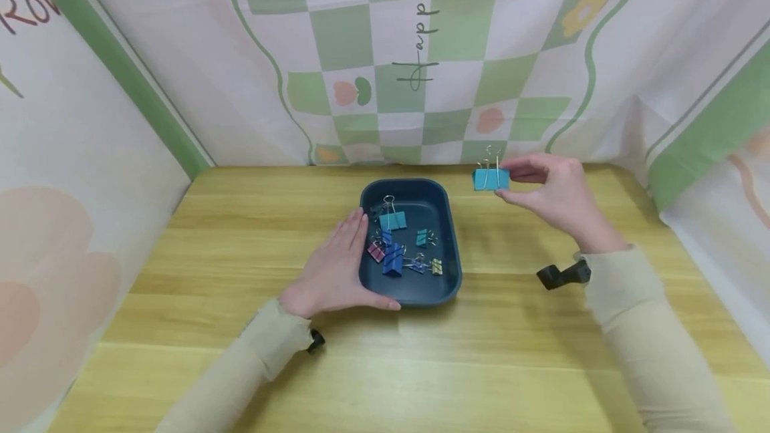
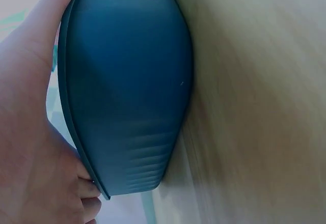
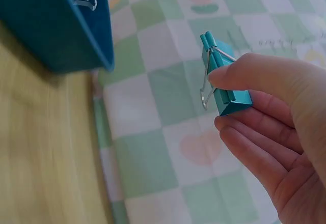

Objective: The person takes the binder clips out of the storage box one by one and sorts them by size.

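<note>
My right hand (image 1: 556, 192) pinches a teal binder clip (image 1: 490, 179) between thumb and fingers, raised to the right of a dark blue tray (image 1: 448, 239). In the right wrist view the teal clip (image 3: 224, 76) has its wire handles spread. My left hand (image 1: 337, 266) lies against the tray's left side, its fingers straight along the rim and its thumb at the near edge. Inside the tray are a large teal clip (image 1: 393, 220), a small teal clip (image 1: 422, 238), a dark blue clip (image 1: 394, 260), a pink clip (image 1: 376, 252) and a yellow clip (image 1: 436, 266), among others.
The tray stands on a wooden table (image 1: 240, 232). A patterned cloth (image 1: 403, 45) hangs along the table's back edge, with more cloth at both sides. Dark wrist-worn pieces (image 1: 562, 275) show at both cuffs.
</note>
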Motion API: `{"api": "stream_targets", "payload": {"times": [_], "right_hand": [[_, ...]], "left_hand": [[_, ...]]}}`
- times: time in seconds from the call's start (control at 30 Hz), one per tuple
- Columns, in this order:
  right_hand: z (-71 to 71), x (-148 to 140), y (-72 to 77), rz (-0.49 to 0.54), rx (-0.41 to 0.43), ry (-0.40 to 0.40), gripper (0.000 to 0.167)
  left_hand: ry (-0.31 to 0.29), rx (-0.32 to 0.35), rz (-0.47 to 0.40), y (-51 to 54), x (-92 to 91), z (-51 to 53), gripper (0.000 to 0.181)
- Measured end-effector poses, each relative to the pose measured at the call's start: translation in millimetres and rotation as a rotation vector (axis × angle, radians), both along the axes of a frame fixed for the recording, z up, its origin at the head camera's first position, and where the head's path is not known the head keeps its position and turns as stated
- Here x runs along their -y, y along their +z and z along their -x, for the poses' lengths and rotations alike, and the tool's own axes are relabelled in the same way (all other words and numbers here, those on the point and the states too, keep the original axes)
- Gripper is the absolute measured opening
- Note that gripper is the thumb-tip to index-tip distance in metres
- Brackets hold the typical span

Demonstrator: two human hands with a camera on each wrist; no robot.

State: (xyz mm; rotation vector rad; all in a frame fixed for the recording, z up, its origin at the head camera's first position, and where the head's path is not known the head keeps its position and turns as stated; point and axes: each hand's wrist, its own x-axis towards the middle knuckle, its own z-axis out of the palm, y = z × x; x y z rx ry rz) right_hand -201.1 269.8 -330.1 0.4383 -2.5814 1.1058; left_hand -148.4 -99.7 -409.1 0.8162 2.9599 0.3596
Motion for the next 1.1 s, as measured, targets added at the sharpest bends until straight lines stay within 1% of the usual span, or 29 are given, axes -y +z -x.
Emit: {"api": "stream_targets", "payload": {"times": [0.2,0.33,0.43,0.53,0.63,0.73,0.83,0.9,1.0,1.1], "right_hand": [[11.7,-16.6,-8.0,0.016,0.103,-0.053,0.038],[22.7,-25.9,-18.1,0.014,0.180,-0.071,0.042],[34.1,-31.9,-30.5,0.008,0.225,-0.062,0.046],[44.9,-35.8,-45.7,-0.004,0.264,-0.059,0.047],[52.8,-38.9,-61.8,-0.022,0.302,-0.068,0.043],[58.2,-41.1,-77.1,-0.026,0.334,-0.053,0.042],[61.6,-43.0,-90.2,-0.019,0.329,-0.033,0.042],[62.9,-43.9,-96.4,-0.008,0.311,-0.023,0.042],[63.9,-44.8,-101.7,-0.001,0.285,-0.026,0.038],[64.5,-44.7,-103.4,0.003,0.271,-0.024,0.037]], "left_hand": [[0.005,0.018,-0.001,1.2,4.8,2.7,0.154],[0.004,0.031,-0.010,0.6,5.4,3.5,0.154],[-0.002,0.029,-0.019,-1.0,5.3,3.8,0.154],[-0.007,0.024,-0.023,-2.6,5.5,3.9,0.154],[-0.011,0.022,-0.026,-3.7,5.8,4.0,0.154],[-0.015,0.023,-0.027,-4.2,6.2,4.4,0.154],[-0.016,0.026,-0.026,-4.4,6.3,4.5,0.154],[-0.017,0.024,-0.025,-4.8,6.2,4.8,0.154],[-0.018,0.021,-0.024,-5.6,5.9,5.1,0.154],[-0.015,0.021,-0.027,-6.2,6.0,5.3,0.154]]}}
